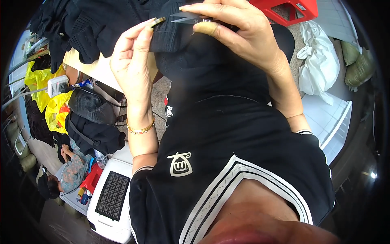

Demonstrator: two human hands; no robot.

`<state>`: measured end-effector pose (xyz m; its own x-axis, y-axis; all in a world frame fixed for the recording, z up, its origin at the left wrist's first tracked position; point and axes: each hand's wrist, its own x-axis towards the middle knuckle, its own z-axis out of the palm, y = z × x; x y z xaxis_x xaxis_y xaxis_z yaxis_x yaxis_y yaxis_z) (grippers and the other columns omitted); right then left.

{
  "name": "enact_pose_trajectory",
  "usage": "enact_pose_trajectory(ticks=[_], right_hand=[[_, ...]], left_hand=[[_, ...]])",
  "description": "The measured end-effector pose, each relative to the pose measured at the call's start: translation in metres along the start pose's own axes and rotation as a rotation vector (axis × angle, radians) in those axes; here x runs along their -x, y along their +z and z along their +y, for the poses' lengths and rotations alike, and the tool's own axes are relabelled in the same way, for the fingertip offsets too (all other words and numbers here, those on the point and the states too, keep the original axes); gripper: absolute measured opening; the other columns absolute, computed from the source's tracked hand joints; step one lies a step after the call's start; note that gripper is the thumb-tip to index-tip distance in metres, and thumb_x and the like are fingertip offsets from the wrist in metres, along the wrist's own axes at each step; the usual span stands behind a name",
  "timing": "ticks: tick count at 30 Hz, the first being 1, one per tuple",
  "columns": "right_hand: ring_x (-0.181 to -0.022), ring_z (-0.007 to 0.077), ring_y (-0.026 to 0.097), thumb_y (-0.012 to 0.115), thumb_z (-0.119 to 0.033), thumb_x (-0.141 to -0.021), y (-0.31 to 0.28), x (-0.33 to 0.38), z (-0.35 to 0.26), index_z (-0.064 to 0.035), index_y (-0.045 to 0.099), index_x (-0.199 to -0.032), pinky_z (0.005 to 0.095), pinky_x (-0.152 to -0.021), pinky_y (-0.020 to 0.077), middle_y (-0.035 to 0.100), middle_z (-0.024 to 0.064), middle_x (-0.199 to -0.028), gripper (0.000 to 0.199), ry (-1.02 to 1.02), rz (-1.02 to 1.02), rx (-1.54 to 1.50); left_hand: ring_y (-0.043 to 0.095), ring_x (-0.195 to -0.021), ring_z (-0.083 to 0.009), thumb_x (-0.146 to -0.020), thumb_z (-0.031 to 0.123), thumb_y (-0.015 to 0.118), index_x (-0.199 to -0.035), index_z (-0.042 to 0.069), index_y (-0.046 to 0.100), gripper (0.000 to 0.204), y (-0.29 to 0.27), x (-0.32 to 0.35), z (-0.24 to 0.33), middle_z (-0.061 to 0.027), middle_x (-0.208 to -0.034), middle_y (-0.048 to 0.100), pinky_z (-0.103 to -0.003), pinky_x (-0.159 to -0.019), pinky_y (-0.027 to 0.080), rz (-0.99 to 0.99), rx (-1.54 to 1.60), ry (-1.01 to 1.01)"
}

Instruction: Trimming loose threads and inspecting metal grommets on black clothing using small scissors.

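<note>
The right hand (pixel 239 34) is clenched around a small pair of metal thread snips (pixel 187 17), thumb and forefinger pressing the handles, the pointed blades jutting out of the grip toward the left hand. A tan bandage wraps one right fingertip (pixel 206 27). The left hand (pixel 132 61) pinches a fold of black knitted garment (pixel 170 36) between thumb and long-nailed forefinger, so its grip is closed on the fabric. The garment hangs from both grips down against the person's black shirt (pixel 227 138), with more dark knitwear (pixel 89 24) piled beyond the left grip on a pale wooden desk (pixel 95 69).

The blade tips sit just beside the left forefinger's nail, and I judge that the chief risk: a snip closed a shade too far toward that grip could nick the finger. The fine thread between the blades and the nail is barely visible against black cloth, so the blades could just as easily catch a stitch of the knit and open a hole. A slack pinch would let the fold sag into the blades.

Room is tight around both grips, with the garment bunched under them. Outward of the right grip lie a red plastic crate (pixel 290 10) and a white sack (pixel 319 61); below the left grip sit a black bag (pixel 91 122), yellow plastic bags (pixel 55 107) and a white power strip (pixel 57 84), all well apart.
</note>
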<state>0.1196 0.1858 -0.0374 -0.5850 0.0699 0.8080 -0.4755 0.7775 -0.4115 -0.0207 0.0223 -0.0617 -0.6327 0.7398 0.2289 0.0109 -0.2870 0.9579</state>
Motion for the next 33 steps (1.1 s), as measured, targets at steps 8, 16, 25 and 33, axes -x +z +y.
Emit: enact_pose_trajectory(ticks=[8,16,25,33], right_hand=[[-0.07,0.0249,0.057,0.069,-0.004,-0.077,0.001,-0.011,-0.005,-0.0006,0.064,-0.104,0.0312,-0.06,0.047,0.056,0.0107,-0.082,0.027,-0.098,-0.018,0.249],[-0.073,0.0259,0.058,0.07,-0.005,-0.075,0.0,-0.013,-0.01,-0.0026,0.063,-0.103,0.0317,-0.061,0.0487,0.057,0.0104,-0.084,0.029,-0.136,-0.063,0.457],[-0.073,0.0266,0.057,0.068,-0.007,-0.079,-0.002,-0.014,-0.014,-0.0008,0.063,-0.103,0.0319,-0.06,0.0484,0.057,0.0119,-0.084,0.025,-0.034,-0.101,0.367],[-0.069,0.0268,0.054,0.067,-0.007,-0.082,-0.007,-0.019,-0.018,0.0015,0.063,-0.101,0.0333,-0.06,0.0452,0.055,0.0118,-0.077,0.021,0.091,-0.162,0.233]], left_hand=[[0.056,-0.076,-0.0013,-0.091,0.008,0.059,-0.107,-0.001,0.064,0.018,0.006,0.0,0.003,-0.003,-0.091,0.066,-0.011,-0.066,0.041,0.002,0.093,-0.014],[0.039,-0.054,0.0053,-0.093,0.009,0.058,-0.106,0.0,0.065,0.017,0.011,0.002,0.009,0.0049,-0.076,0.06,-0.01,-0.046,0.023,0.008,0.013,-0.026],[0.043,-0.057,0.0044,-0.093,0.009,0.058,-0.103,0.0,0.065,0.016,0.014,0.0,0.009,0.0033,-0.078,0.062,-0.01,-0.048,0.026,0.016,-0.016,-0.003],[0.056,-0.073,-0.0006,-0.092,0.008,0.058,-0.103,-0.002,0.064,0.016,0.016,-0.002,0.009,-0.0025,-0.088,0.065,-0.01,-0.063,0.041,0.028,0.0,0.015]])
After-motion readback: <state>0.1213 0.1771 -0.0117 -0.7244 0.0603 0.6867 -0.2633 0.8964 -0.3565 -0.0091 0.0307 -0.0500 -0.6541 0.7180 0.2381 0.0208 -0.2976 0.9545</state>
